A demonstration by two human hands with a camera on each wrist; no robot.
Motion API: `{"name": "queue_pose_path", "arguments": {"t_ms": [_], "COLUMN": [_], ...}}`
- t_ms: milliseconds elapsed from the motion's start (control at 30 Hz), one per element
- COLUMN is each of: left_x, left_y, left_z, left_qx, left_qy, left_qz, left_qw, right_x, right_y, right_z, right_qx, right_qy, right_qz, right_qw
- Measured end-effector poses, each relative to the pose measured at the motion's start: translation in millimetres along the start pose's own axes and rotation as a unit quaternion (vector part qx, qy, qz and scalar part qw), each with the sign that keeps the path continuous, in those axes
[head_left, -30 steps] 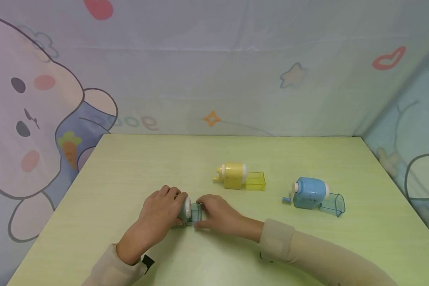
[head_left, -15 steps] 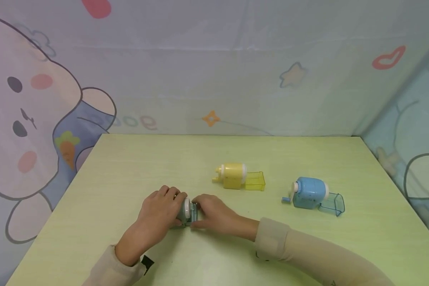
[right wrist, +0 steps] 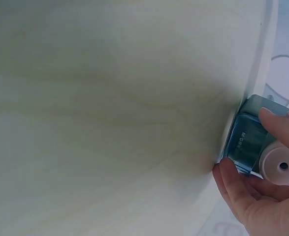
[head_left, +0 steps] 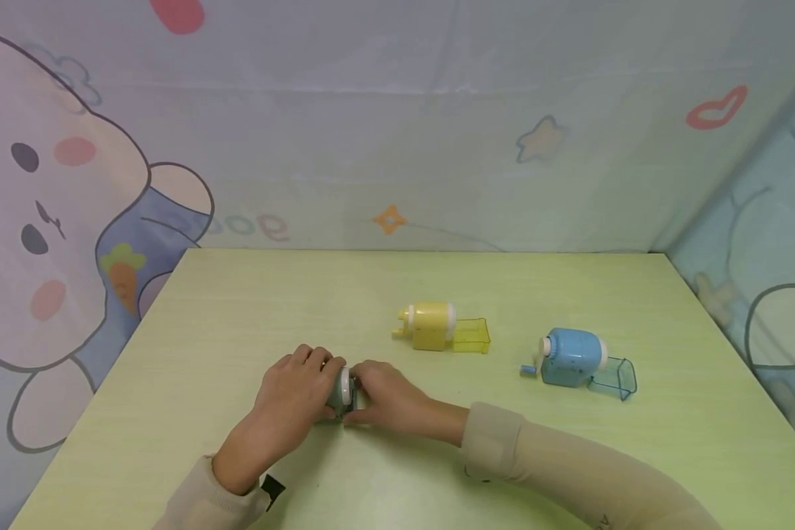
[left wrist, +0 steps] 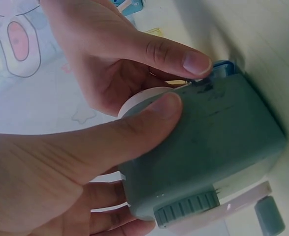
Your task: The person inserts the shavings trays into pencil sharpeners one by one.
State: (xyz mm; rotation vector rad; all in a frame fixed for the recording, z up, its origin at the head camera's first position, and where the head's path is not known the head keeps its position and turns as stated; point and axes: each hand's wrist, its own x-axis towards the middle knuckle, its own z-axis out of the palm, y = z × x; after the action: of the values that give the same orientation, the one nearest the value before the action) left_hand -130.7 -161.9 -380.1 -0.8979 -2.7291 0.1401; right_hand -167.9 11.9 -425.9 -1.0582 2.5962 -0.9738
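The green boxy plastic hand-crank sharpener (left wrist: 218,128) sits left of centre on the pale yellow-green surface (head_left: 238,309), long axis roughly parallel to the far edge — left hand (head_left: 294,395) curled round the body, right hand (head_left: 392,399) nearer the clear teal plastic drawer (right wrist: 246,140), pinching its sides.

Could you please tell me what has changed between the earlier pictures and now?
The right hand has moved toward the left hand, pushing the see-through drawer into the green sharpener; it now hardly sticks out. Nothing was visibly released. The left hand still holds the green sharpener. The yellow sharpener and blue sharpener stayed, their drawers pulled out.
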Motion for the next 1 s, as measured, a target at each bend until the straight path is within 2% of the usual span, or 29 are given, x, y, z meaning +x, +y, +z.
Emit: {"name": "queue_pose_path", "arguments": {"t_ms": [267,667,1000], "left_x": [0.0,0.2,1.3], "left_y": [-0.5,-1.6,-0.4], "left_z": [1.4,1.6,3.2], "left_qx": [0.001,0.001,0.004], "left_qy": [-0.006,0.002,-0.014], "left_qz": [-0.004,0.000,-0.006], "left_qw": [1.0000,1.0000,0.9999], "right_x": [3.5,7.7,10.0], "right_y": [1.6,1.7,2.8], "right_z": [1.7,1.2,3.3], "right_qx": [0.021,0.043,0.082], "right_qy": [0.011,0.012,0.011], "right_qz": [-0.009,-0.003,0.012], "right_qw": [1.000,0.999,0.996]}}
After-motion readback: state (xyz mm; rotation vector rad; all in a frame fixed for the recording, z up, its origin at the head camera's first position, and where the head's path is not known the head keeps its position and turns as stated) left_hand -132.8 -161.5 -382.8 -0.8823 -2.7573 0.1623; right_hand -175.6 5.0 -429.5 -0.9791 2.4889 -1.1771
